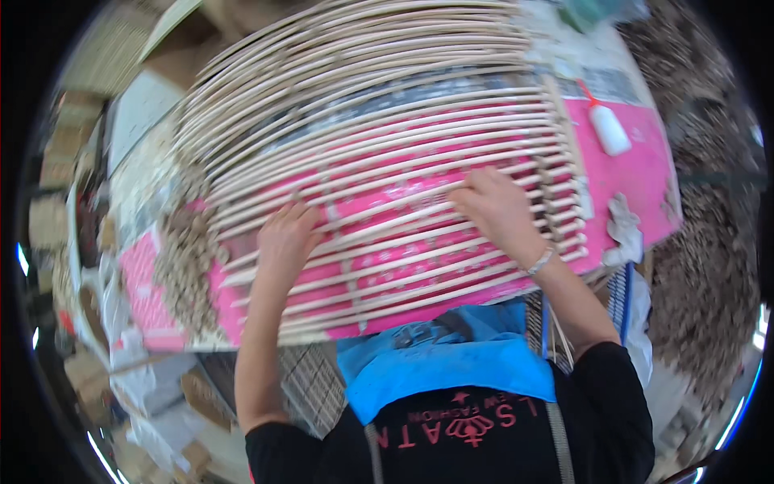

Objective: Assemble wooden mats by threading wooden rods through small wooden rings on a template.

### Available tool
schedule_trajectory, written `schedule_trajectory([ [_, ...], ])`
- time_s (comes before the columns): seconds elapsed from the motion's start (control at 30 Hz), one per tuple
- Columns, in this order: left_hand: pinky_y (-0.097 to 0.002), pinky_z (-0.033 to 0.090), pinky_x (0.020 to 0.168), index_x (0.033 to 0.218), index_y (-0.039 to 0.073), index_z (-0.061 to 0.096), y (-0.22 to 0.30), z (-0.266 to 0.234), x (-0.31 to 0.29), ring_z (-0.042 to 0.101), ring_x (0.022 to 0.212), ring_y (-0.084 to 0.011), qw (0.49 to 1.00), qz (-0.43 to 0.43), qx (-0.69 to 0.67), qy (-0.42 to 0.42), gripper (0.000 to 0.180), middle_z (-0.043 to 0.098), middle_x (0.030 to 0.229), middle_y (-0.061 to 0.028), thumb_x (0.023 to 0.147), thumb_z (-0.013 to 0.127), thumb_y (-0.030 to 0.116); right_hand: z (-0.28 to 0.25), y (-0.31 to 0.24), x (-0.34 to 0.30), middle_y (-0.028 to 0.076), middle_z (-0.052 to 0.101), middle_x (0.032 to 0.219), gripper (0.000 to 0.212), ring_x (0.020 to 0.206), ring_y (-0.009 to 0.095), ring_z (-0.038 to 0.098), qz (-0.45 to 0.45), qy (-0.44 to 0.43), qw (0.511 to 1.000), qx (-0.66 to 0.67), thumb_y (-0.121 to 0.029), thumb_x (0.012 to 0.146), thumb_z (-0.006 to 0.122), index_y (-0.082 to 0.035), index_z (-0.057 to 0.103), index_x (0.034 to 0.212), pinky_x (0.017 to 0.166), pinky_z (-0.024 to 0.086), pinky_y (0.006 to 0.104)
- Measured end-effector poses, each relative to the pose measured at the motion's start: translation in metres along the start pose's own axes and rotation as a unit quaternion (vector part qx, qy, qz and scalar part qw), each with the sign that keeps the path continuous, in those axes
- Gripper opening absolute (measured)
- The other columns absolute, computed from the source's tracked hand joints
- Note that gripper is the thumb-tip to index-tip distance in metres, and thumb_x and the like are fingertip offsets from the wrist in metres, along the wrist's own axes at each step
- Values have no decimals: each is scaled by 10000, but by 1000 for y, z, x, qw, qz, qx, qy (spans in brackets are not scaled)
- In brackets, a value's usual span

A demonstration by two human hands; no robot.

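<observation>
Long thin pale wooden sticks [403, 234] lie side by side across a pink-covered table [629, 177], in front of me. My left hand [289, 235] is over their left part, fingers curled and pressed together round a stick. Toward the right end, my right hand [498, 208] pinches a stick between thumb and fingers. The fingertips are partly hidden, and I cannot tell if both hands hold the same stick. Small round wooden pieces [553, 194] line the sticks' right ends.
A heap of small wooden pieces [187, 262] lies at the table's left. On the right are a white bottle with a red tip [610, 131] and a crumpled white glove [623, 228]. More sticks [355, 48] cover the far side. A brown pile [709, 274] spreads over the floor at right.
</observation>
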State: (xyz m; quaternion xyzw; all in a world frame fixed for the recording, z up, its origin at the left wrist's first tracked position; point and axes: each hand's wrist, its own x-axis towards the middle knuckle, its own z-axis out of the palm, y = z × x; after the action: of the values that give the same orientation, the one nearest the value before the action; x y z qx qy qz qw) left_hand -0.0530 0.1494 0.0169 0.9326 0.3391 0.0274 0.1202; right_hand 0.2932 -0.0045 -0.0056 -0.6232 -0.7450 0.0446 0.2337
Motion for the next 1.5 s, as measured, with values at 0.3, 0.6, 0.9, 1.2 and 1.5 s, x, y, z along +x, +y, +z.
schedule_trajectory([
  [0.3,-493,488,838,994,40,679,11,-3,10,653,914,-377,999,28,-23,34,135,656,924,-146,868,719,11,18,0,-6,52,606,942,99,958,227,597,36,46,998,-34,-170,835,733,-100,713,902,818,526,376],
  [0.6,-477,489,850,1210,47,720,39,17,-5,655,1008,-338,988,41,17,148,270,683,1074,-137,941,706,68,22,-8,-7,47,603,949,110,975,215,587,95,75,992,-23,-173,845,719,-83,723,908,850,516,365],
  [0.9,-432,543,858,1319,64,717,100,41,27,686,981,-312,991,49,-69,106,339,694,1119,-124,979,705,70,14,-7,-6,65,636,1047,119,1055,203,604,55,84,995,-25,-128,845,701,-78,724,950,881,502,353],
  [1.2,-384,536,885,1242,-12,720,91,30,28,668,1030,-300,974,34,-205,84,278,666,1105,-154,1003,588,-65,-74,50,-66,27,687,1231,445,1148,248,644,138,193,970,-44,-189,830,775,-160,715,1270,968,484,429],
  [1.5,-366,537,880,1233,-9,725,85,25,31,675,1015,-281,975,48,-200,84,256,672,1106,-144,1017,591,-42,-79,89,-81,44,658,1187,405,1223,261,589,99,117,988,-3,-231,869,794,-155,706,1256,1142,423,476],
])
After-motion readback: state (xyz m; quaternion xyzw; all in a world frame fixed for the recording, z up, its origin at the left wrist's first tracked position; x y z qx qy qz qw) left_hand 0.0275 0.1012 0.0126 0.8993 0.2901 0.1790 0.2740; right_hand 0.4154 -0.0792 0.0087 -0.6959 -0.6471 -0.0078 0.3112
